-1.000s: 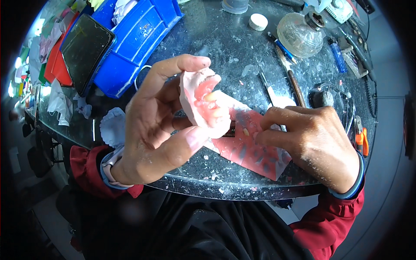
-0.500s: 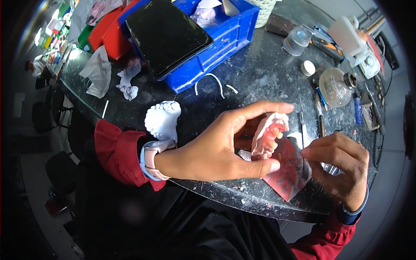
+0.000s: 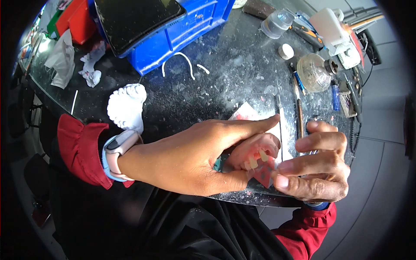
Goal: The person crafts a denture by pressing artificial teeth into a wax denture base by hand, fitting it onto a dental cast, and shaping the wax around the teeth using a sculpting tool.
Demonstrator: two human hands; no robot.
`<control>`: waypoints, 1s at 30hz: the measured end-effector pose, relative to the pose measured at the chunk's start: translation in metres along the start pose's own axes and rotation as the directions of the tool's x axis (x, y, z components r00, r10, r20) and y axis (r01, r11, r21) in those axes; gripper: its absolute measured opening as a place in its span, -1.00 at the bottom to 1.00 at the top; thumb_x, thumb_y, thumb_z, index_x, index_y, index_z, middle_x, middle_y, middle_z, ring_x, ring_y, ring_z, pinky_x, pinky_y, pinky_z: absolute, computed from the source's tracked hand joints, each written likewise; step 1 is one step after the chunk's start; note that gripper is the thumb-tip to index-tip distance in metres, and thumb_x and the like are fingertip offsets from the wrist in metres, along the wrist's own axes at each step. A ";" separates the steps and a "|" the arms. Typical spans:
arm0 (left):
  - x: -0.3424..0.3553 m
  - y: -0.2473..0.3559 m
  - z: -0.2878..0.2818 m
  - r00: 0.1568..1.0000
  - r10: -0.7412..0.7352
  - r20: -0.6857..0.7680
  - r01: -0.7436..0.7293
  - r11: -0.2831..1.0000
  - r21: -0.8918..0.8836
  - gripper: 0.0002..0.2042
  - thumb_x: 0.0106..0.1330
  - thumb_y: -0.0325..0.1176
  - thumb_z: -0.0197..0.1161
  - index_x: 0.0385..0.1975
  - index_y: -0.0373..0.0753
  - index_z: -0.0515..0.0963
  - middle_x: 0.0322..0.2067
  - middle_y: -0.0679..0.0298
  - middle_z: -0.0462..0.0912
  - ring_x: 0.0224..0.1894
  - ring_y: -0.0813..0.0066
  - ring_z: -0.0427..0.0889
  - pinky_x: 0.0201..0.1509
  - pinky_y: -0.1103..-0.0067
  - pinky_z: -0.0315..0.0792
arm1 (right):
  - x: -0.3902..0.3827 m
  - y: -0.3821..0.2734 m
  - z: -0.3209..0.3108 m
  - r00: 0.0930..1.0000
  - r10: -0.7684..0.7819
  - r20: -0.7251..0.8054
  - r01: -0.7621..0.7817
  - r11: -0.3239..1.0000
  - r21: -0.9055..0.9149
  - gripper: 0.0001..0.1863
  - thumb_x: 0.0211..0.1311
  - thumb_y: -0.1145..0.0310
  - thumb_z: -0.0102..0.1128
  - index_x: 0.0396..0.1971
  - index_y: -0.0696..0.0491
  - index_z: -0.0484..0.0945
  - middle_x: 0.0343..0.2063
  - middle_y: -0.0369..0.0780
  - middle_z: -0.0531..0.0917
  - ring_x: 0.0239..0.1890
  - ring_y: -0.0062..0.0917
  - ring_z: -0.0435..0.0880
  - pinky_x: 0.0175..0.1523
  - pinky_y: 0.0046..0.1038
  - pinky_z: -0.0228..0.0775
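Note:
My left hand (image 3: pixel 186 160) is closed around a pink dental model (image 3: pixel 251 154) with a few yellowish teeth on it. Just to its right, my right hand (image 3: pixel 318 169) has its fingers bent and apart, tips close to the model, nothing visible held; its thumb is hidden. A pink sheet (image 3: pixel 262 174) with grey patches lies beneath, partly covered by my hands. A thin metal tool (image 3: pixel 279 102) and a long wooden-handled tool (image 3: pixel 297 108) lie behind them. A white dental cast (image 3: pixel 125 104) rests left of my left hand.
Behind are a blue crate (image 3: pixel 169 43) carrying a black slab (image 3: pixel 134 21), a red bin (image 3: pixel 78 21) and crumpled tissue (image 3: pixel 91 71). At right stand a glass burner (image 3: pixel 314 76), white cap (image 3: pixel 286 51), clear cup (image 3: pixel 273 26), blue lighter (image 3: pixel 335 95) and white device (image 3: pixel 349 56).
The model has turned and tilted in my left hand. My right hand's fingers have spread upward from a tighter curl. The view has shifted, so the bench items sit differently in the picture.

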State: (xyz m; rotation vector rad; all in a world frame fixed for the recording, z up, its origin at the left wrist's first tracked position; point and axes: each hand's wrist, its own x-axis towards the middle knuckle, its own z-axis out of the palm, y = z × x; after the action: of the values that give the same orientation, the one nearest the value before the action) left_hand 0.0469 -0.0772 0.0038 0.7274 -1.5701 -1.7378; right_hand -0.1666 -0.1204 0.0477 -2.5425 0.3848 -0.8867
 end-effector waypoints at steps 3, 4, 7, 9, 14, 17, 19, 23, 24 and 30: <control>-0.001 0.007 -0.003 0.992 -0.108 0.057 0.108 0.994 0.010 -0.26 0.07 -0.52 0.26 0.26 -0.34 0.00 -0.01 0.13 0.43 -0.06 0.52 0.45 0.06 0.53 0.33 | -0.002 0.003 0.000 0.999 -0.013 0.041 0.014 1.000 -0.023 -0.84 -0.19 0.24 0.37 -0.50 -0.14 0.64 -0.48 -0.47 0.59 -0.21 -0.47 0.49 0.09 -0.17 0.23; -0.001 0.009 -0.002 0.987 -0.138 0.077 0.139 0.990 -0.012 -0.25 0.06 -0.52 0.27 0.26 -0.35 0.00 -0.01 0.12 0.43 -0.06 0.50 0.46 0.07 0.52 0.33 | -0.002 0.001 -0.001 0.999 -0.015 0.047 0.016 1.000 -0.027 -0.84 -0.20 0.23 0.36 -0.51 -0.14 0.64 -0.48 -0.47 0.59 -0.20 -0.46 0.50 0.10 -0.15 0.22; 0.001 0.008 0.000 0.993 -0.116 0.036 0.114 0.993 0.041 -0.24 0.01 -0.51 0.31 0.24 -0.35 0.04 0.04 0.05 0.40 -0.04 0.41 0.49 0.07 0.49 0.33 | 0.000 -0.004 -0.005 0.995 -0.035 0.089 0.043 0.995 -0.093 -0.84 -0.21 0.22 0.35 -0.52 -0.13 0.63 -0.48 -0.45 0.59 -0.18 -0.45 0.51 0.12 -0.13 0.20; 0.002 0.003 -0.002 0.999 -0.037 -0.001 0.037 0.990 0.139 -0.23 -0.03 -0.51 0.35 0.22 -0.36 0.08 0.10 0.00 0.34 -0.04 0.35 0.50 0.07 0.47 0.34 | -0.002 -0.006 -0.005 0.990 -0.065 0.126 0.087 0.981 -0.174 -0.81 -0.24 0.24 0.36 -0.51 -0.12 0.62 -0.46 -0.43 0.58 -0.18 -0.43 0.53 0.13 -0.11 0.21; 0.001 -0.001 -0.001 0.989 0.144 -0.022 -0.136 0.968 0.211 -0.22 -0.12 -0.52 0.40 0.18 -0.37 0.16 0.19 -0.04 0.21 -0.01 0.28 0.50 0.06 0.45 0.37 | 0.001 -0.021 -0.009 0.984 0.009 0.178 0.031 0.975 -0.218 -0.66 -0.34 0.36 0.42 -0.41 -0.07 0.56 -0.37 -0.36 0.55 -0.12 -0.38 0.54 0.11 -0.07 0.30; 0.002 0.001 -0.003 0.996 0.089 -0.012 -0.085 0.978 0.192 -0.20 -0.15 -0.53 0.40 0.19 -0.36 0.15 0.20 -0.03 0.20 0.03 0.25 0.47 0.07 0.46 0.37 | 0.007 -0.017 -0.013 0.959 0.034 0.283 0.049 0.958 -0.282 -0.67 -0.32 0.36 0.42 -0.41 -0.05 0.56 -0.36 -0.33 0.54 -0.12 -0.37 0.54 0.12 -0.08 0.30; 0.001 0.002 -0.002 0.999 0.050 -0.009 -0.047 0.978 0.205 -0.20 -0.15 -0.52 0.39 0.20 -0.36 0.14 0.19 -0.02 0.20 0.03 0.22 0.48 0.05 0.46 0.39 | 0.005 -0.017 -0.014 0.948 0.024 0.318 0.068 0.959 -0.276 -0.67 -0.32 0.34 0.42 -0.41 -0.05 0.56 -0.35 -0.33 0.54 -0.13 -0.38 0.54 0.12 -0.08 0.31; 0.003 0.003 0.001 0.999 0.047 0.003 -0.046 0.961 0.272 -0.20 -0.14 -0.50 0.37 0.21 -0.36 0.13 0.19 -0.01 0.21 -0.04 0.19 0.51 0.03 0.47 0.40 | 0.001 -0.015 0.000 0.986 0.008 0.167 0.029 0.976 -0.214 -0.66 -0.33 0.31 0.44 -0.43 -0.06 0.55 -0.39 -0.33 0.54 -0.18 -0.40 0.54 0.10 -0.10 0.32; 0.003 0.000 0.001 0.998 0.068 -0.012 -0.062 0.962 0.267 -0.24 -0.13 -0.47 0.36 0.17 -0.38 0.17 0.15 -0.02 0.27 -0.04 0.17 0.51 0.03 0.46 0.40 | 0.001 -0.012 0.004 0.993 0.025 0.119 -0.005 0.987 -0.160 -0.67 -0.33 0.31 0.45 -0.44 -0.06 0.55 -0.42 -0.33 0.54 -0.21 -0.42 0.53 0.09 -0.12 0.33; -0.001 0.004 0.000 0.996 0.090 0.015 -0.091 0.959 0.268 -0.40 -0.13 -0.37 0.33 -0.01 -0.44 0.36 -0.07 -0.08 0.46 -0.05 0.09 0.52 0.03 0.40 0.39 | 0.003 0.006 0.019 0.997 0.038 -0.062 -0.036 0.999 0.040 -0.69 -0.30 0.28 0.48 -0.52 -0.08 0.52 -0.50 -0.33 0.53 -0.32 -0.49 0.53 0.01 -0.20 0.37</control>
State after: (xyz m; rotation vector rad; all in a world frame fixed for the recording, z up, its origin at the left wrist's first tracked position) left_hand 0.0483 -0.0769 0.0077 0.7694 -1.8343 -1.4758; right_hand -0.1528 -0.1212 0.0333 -2.4691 0.4283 -0.9525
